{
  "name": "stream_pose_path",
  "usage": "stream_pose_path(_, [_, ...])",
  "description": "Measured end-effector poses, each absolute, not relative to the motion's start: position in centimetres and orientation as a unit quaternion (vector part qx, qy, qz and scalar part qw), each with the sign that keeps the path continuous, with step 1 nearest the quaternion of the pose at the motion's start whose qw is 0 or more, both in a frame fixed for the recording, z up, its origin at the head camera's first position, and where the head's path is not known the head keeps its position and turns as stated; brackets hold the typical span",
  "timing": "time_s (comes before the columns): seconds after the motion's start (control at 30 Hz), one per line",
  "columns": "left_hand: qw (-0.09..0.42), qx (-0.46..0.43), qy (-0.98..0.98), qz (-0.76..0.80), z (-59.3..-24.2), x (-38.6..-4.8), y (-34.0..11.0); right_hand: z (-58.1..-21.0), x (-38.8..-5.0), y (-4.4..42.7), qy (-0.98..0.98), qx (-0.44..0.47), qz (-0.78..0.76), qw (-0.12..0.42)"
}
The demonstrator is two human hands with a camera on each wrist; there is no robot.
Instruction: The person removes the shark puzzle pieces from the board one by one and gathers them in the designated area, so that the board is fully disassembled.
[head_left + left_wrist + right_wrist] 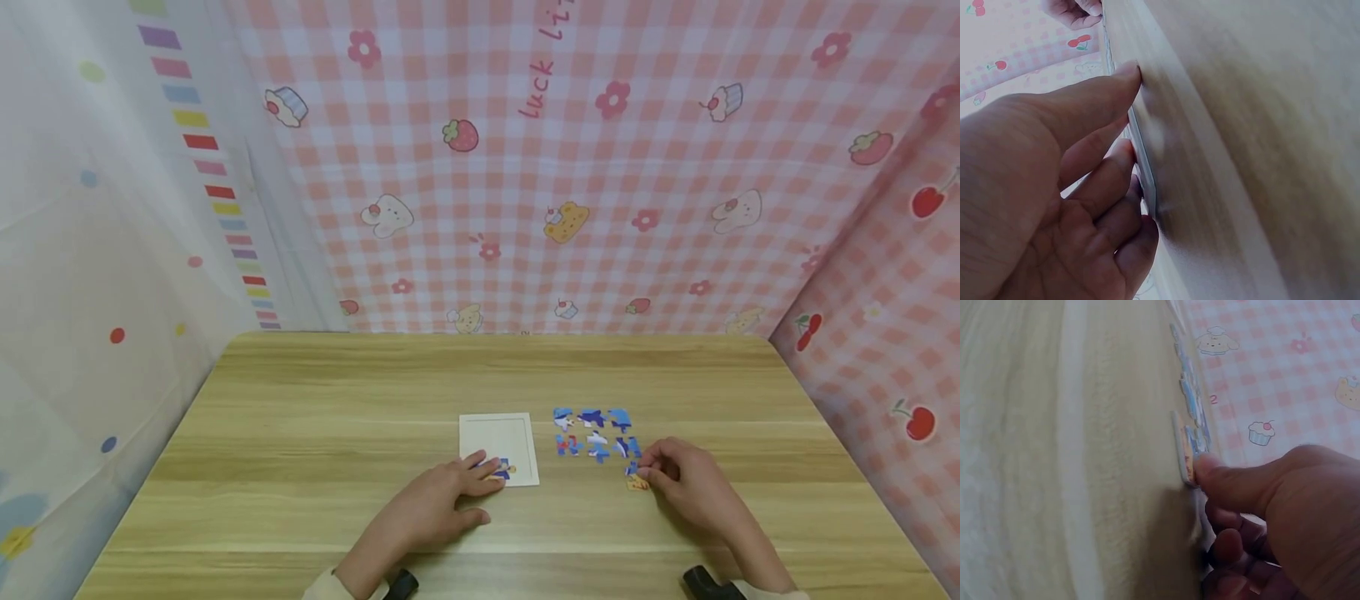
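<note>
A white square puzzle tray (pixel 495 437) lies on the table. My left hand (pixel 450 496) rests across its lower left part with fingers spread, partly covering blue and yellow puzzle pieces (pixel 507 471) along the bottom. The left wrist view has the tray's edge (pixel 1147 169) beside the fingertips. On the right, my right hand (pixel 690 479) pinches a puzzle piece (pixel 637 482) with orange and blue print between thumb and fingers. In the right wrist view that puzzle piece (pixel 1187 450) is at the thumb tip, at table level; whether it is lifted I cannot tell.
Several loose blue puzzle pieces (pixel 592 419) lie in two rows between the tray and my right hand. The wooden table (pixel 337 408) meets a pink checked cloth (pixel 480 183) at its back edge, with more cloth at both sides.
</note>
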State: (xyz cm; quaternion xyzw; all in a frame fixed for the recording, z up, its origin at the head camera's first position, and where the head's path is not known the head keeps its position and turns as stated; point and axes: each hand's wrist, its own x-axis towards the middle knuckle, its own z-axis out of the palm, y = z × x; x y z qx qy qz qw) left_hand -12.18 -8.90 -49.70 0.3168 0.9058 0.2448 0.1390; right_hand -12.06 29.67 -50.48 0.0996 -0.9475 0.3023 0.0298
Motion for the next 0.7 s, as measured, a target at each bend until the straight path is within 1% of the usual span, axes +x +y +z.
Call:
stream_pose_path(0.07, [0.140, 0.315, 0.906, 0.247, -49.7, -12.1, -8.9, -50.4, -12.0, 29.7, -0.946, 0.101, 0.306, 0.034])
stream_pose_path(0.2, [0.140, 0.312, 0.907, 0.245, -49.6, -12.0, -8.9, -50.3, -12.0, 29.2, -0.941, 0.117, 0.311, 0.065])
stream_pose_path(0.27, [0.141, 0.312, 0.907, 0.244, -49.6, -12.1, -8.9, -50.1, -12.1, 28.9, -0.938, 0.125, 0.317, 0.070])
stream_pose_path(0.47, [0.138, 0.319, 0.907, 0.239, -49.6, -12.1, -8.9, -49.6, -12.3, 27.3, -0.932, 0.129, 0.337, 0.047])
stream_pose_path(0.7, [0.124, 0.329, 0.912, 0.209, -49.3, -12.0, -8.7, -49.6, -12.7, 25.3, -0.925, 0.163, 0.340, 0.046])
